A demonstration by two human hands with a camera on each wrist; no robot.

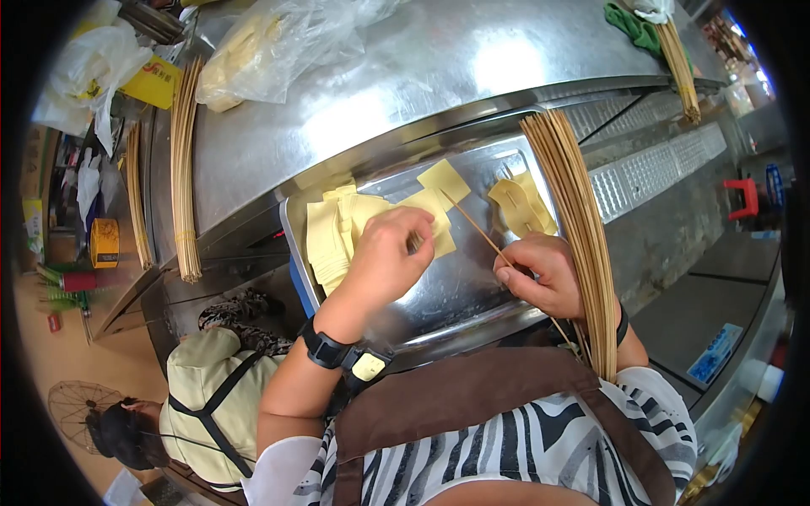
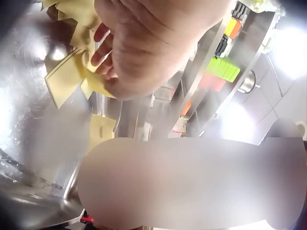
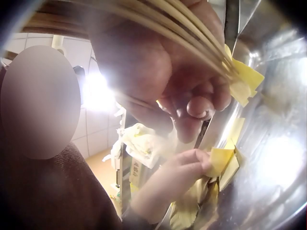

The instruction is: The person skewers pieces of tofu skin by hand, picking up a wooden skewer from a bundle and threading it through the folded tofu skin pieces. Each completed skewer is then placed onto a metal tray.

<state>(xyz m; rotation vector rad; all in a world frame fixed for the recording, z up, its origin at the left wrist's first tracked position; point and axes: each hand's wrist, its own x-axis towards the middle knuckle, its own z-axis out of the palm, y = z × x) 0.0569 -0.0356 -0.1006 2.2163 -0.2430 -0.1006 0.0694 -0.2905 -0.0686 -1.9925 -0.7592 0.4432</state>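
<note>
My left hand (image 1: 392, 253) is over the tray, thumb and fingers bent. In the right wrist view it pinches a pale yellow square sheet (image 3: 221, 161) that looks like tofu skin. A stack of such sheets (image 1: 331, 244) lies under and left of this hand. My right hand (image 1: 544, 274) grips a thin bamboo skewer (image 1: 477, 223) between thumb and fingers, its tip slanting toward a loose sheet (image 1: 445, 183). A thick bundle of skewers (image 1: 582, 228) lies along the right hand and wrist. Folded sheets with a skewer through them (image 1: 521, 207) rest at the tray's right.
The metal tray (image 1: 447, 308) stands in front of a steel counter (image 1: 405, 76). On the counter are a clear plastic bag (image 1: 270, 51) and a skewer bundle (image 1: 184, 169); another bundle (image 1: 677, 72) is at far right. A seated person (image 1: 211, 388) is at left.
</note>
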